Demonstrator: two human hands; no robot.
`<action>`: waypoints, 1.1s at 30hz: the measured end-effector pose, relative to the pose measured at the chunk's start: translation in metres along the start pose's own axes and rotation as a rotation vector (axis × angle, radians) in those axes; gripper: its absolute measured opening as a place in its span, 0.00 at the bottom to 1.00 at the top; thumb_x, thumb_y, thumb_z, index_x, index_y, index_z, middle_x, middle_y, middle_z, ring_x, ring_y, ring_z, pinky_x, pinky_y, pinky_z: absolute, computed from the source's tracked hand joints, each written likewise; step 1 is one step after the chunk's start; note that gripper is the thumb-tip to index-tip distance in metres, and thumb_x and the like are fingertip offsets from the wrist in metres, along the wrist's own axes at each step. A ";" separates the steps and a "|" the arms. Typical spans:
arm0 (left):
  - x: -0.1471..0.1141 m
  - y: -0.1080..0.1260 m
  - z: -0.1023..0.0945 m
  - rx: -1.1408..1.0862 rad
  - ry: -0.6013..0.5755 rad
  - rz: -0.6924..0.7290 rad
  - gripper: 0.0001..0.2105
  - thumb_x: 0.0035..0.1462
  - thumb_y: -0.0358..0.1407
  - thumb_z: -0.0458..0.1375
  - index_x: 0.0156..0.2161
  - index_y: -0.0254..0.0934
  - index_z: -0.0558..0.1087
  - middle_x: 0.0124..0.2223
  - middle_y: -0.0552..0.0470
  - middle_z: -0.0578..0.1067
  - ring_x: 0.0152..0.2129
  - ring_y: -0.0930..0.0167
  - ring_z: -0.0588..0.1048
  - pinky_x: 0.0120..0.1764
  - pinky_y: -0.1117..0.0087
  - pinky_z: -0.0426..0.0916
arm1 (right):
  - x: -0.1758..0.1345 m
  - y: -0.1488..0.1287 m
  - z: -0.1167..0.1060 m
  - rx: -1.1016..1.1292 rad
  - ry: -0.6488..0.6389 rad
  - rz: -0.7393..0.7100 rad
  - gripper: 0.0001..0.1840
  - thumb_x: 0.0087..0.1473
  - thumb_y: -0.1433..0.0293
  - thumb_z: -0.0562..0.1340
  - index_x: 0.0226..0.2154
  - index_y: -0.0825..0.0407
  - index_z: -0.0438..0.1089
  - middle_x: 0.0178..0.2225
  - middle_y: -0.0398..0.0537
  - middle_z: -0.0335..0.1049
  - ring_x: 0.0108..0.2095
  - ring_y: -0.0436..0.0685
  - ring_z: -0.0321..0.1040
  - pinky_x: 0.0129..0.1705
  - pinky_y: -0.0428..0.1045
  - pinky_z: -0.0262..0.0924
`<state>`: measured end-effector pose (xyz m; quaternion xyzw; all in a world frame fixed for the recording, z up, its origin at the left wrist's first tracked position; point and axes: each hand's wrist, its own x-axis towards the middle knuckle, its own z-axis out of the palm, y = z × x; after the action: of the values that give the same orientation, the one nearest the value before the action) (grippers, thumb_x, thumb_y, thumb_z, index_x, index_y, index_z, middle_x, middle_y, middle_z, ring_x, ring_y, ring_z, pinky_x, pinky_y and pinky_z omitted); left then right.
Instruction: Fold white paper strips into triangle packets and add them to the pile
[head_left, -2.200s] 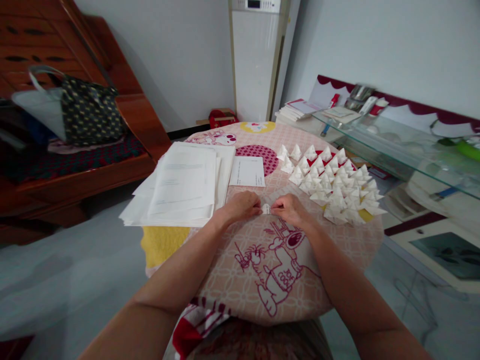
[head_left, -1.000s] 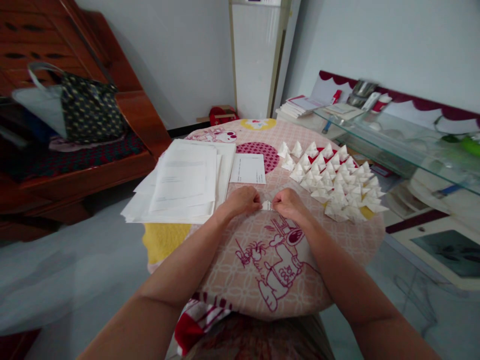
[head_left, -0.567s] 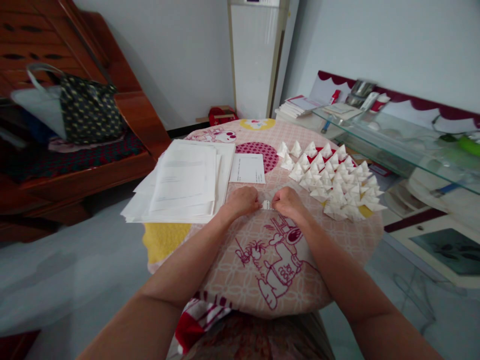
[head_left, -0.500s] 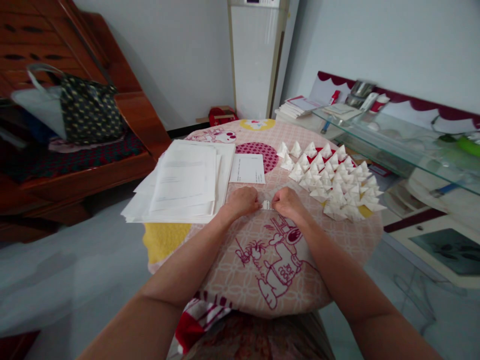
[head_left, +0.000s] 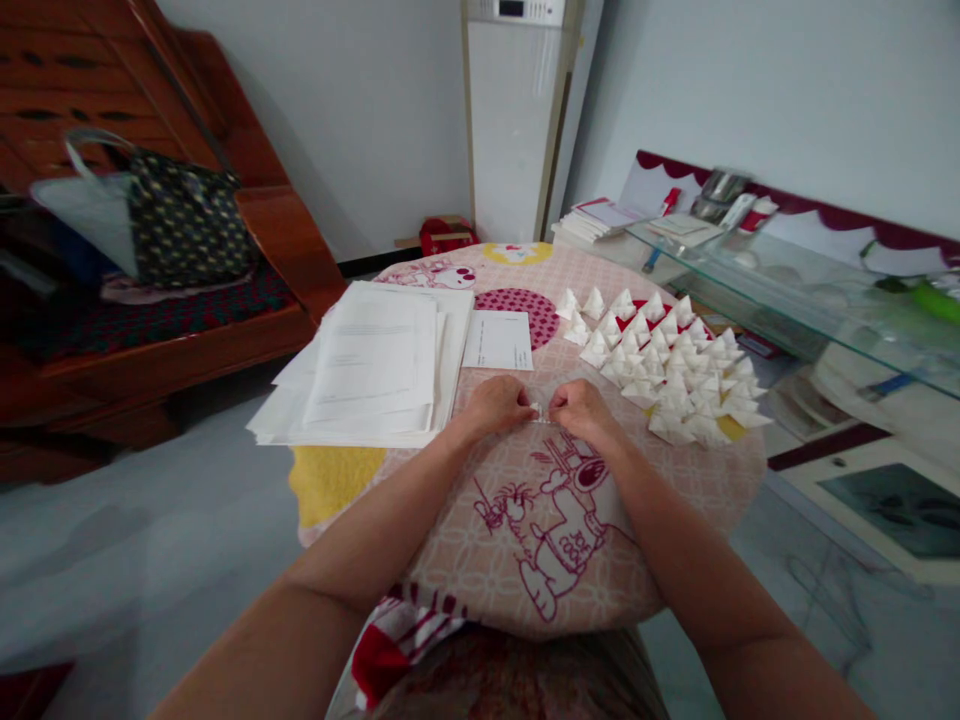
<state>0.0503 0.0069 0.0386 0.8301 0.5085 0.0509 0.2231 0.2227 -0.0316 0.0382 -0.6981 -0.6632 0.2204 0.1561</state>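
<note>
My left hand [head_left: 501, 405] is pinched closed on the left side of a small folded white paper [head_left: 538, 410], just above the tablecloth. At the paper's right end, the fingers of my right hand [head_left: 583, 410] are also pinched together, partly hiding its edge. A loose white sheet [head_left: 498, 340] with a little print lies flat just beyond my left hand. Several pointed folded paper pieces [head_left: 675, 365] stand crowded together to the right. On the left rests a thick, uneven stack of white paper [head_left: 371, 360], its top sheets faintly printed.
A pink patterned tablecloth [head_left: 525, 560] covers the round table. Along the right runs a glass shelf [head_left: 817, 290] holding metal containers and a cup. A wooden bench [head_left: 277, 250] with a dotted bag [head_left: 187, 220] is at the left, and a tall white cabinet unit [head_left: 514, 120] stands behind.
Less of the folded paper shows between my hands, and my left fingers cover more of it. The whole view has shifted slightly.
</note>
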 end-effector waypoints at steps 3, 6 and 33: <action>0.003 -0.008 0.000 -0.181 -0.001 0.031 0.09 0.54 0.38 0.65 0.26 0.35 0.79 0.22 0.54 0.74 0.23 0.72 0.71 0.30 0.72 0.60 | -0.001 0.008 -0.004 0.203 -0.044 0.030 0.02 0.46 0.73 0.70 0.24 0.53 0.78 0.18 0.42 0.72 0.21 0.51 0.65 0.24 0.45 0.54; 0.006 -0.018 0.000 -0.515 -0.044 0.047 0.15 0.55 0.36 0.63 0.19 0.35 0.70 0.17 0.58 0.66 0.17 0.77 0.63 0.26 0.73 0.55 | -0.001 0.018 -0.006 0.513 -0.117 0.077 0.07 0.49 0.68 0.70 0.23 0.53 0.76 0.16 0.40 0.69 0.17 0.48 0.61 0.20 0.44 0.52; 0.002 -0.021 -0.008 -1.191 -0.219 -0.107 0.10 0.50 0.31 0.70 0.23 0.31 0.74 0.21 0.54 0.71 0.17 0.79 0.67 0.23 0.74 0.60 | -0.008 0.015 0.001 1.032 -0.283 -0.039 0.25 0.46 0.48 0.71 0.25 0.55 0.76 0.19 0.47 0.73 0.16 0.50 0.67 0.16 0.44 0.61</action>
<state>0.0317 0.0187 0.0364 0.5362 0.4076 0.2297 0.7025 0.2344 -0.0405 0.0306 -0.4816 -0.4961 0.6068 0.3921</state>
